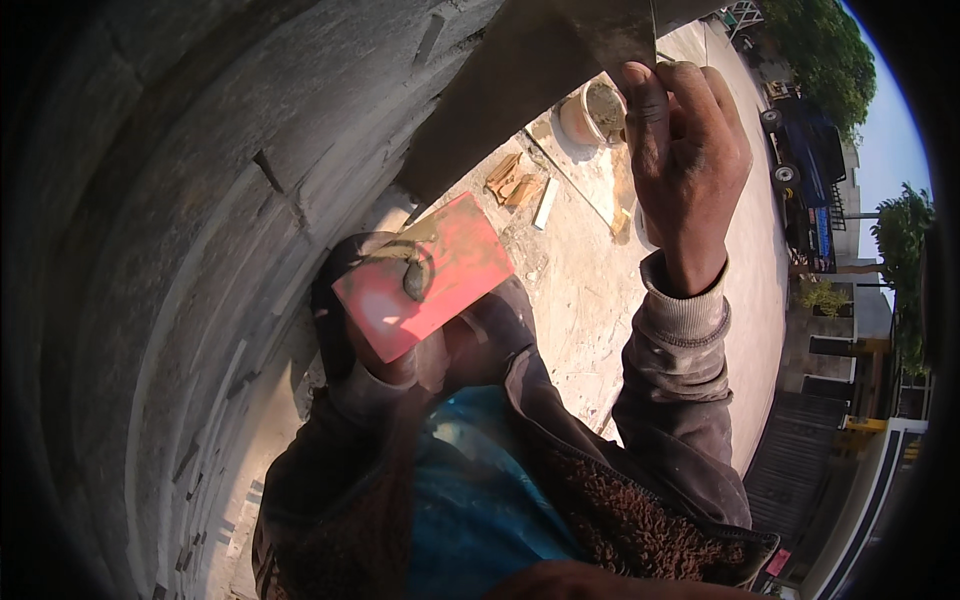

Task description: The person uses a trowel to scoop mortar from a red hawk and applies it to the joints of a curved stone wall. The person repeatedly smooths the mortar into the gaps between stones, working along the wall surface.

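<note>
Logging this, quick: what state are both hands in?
Left hand: holding the red mortar board, fingers hidden.
Right hand: closed; what it grips cannot be told.

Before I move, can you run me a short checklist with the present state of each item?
1. Grey lump on the board: ok, the lump sits on the red board.
2. Left hand's hold: cannot tell, the board hides most of the left hand.
3. Right hand's hold: cannot tell, the right hand is raised, fingers curled, by a dark surface; what it grips is unclear.
4. Bucket standing: ok, the bucket looks upright, grey material inside.
5. Ground free of loose pieces: not ok, wood pieces and a white strip lie there.
</note>
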A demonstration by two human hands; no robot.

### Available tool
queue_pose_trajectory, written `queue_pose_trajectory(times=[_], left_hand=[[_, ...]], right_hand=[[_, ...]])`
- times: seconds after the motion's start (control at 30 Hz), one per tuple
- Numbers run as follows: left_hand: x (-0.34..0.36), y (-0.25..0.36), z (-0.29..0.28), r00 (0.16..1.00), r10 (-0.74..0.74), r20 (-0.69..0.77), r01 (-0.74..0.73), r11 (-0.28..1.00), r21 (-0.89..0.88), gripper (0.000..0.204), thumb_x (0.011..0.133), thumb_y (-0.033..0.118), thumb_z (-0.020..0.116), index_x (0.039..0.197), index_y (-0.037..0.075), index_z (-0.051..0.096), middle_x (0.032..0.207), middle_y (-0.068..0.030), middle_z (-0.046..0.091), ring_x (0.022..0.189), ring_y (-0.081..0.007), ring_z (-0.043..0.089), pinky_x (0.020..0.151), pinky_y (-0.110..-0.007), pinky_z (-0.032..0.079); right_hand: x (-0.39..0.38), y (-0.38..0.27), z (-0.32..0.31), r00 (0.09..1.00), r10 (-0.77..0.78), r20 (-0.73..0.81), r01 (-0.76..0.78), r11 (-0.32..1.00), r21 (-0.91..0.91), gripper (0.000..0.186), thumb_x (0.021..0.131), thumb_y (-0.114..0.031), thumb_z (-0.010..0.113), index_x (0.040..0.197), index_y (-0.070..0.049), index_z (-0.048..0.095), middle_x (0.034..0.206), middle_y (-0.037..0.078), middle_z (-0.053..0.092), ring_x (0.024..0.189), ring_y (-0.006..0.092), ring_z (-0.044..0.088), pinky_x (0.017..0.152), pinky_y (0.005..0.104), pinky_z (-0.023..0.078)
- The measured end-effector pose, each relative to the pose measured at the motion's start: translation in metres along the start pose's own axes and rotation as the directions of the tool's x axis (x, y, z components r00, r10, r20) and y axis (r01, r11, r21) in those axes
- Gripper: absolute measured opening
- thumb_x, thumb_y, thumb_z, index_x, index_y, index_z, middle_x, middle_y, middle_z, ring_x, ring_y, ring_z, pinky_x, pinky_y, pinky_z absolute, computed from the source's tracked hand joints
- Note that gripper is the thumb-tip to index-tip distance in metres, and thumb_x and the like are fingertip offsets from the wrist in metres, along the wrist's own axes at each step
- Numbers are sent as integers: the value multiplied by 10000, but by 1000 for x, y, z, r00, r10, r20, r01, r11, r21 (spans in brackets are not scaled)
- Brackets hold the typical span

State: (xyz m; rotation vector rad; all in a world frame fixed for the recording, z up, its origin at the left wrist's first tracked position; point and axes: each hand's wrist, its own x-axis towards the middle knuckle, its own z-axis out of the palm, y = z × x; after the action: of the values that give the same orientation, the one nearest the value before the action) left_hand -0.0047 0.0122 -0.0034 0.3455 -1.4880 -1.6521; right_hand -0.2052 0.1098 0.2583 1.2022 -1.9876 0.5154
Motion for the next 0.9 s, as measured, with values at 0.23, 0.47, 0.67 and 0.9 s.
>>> queue_pose_trajectory(times=[0.23, 0.47, 0.67, 0.9], left_hand=[[17, 25, 6, 995, -80, 56, 89, 982, -167, 486, 889, 337, 707, 1167, -55, 633, 1152, -167, 679, 1051, -258, 658, 921, -389, 522], [13, 12, -4, 989, 49, 143, -17, 976, -217, 627, 905, 394, 694, 1314, -30, 480, 1231, -156, 582, 1136, -261, 603, 995, -420, 480], [26, 28, 3, 994, -14, 109, 32, 985, -167, 539, 881, 408, 693, 1125, -71, 651, 1072, -164, 699, 975, -252, 675, 881, -380, 536], [22, 11, -8, 960, 56, 275, -12, 987, -159, 644, 913, 488, 684, 1239, -55, 563, 1219, -149, 626, 1094, -244, 629, 965, -403, 498]], right_hand=[[5, -6, 1, 997, -33, 69, 41, 991, -126, 115, 921, -143, 773, 927, -60, 694, 707, 78, 500, 564, 200, 514, 518, 346, 411], [8, -6, 7, 998, -54, 28, 58, 973, -225, 125, 932, -161, 774, 944, -57, 705, 708, 80, 507, 578, 201, 519, 519, 342, 403], [14, -7, 6, 997, -53, -56, 36, 961, -275, 107, 944, -146, 760, 946, -56, 702, 710, 66, 530, 565, 175, 509, 511, 320, 387], [6, 1, 16, 989, -52, -137, 15, 966, -256, 135, 962, -165, 747, 945, -47, 682, 708, 55, 530, 559, 154, 504, 501, 309, 380]])
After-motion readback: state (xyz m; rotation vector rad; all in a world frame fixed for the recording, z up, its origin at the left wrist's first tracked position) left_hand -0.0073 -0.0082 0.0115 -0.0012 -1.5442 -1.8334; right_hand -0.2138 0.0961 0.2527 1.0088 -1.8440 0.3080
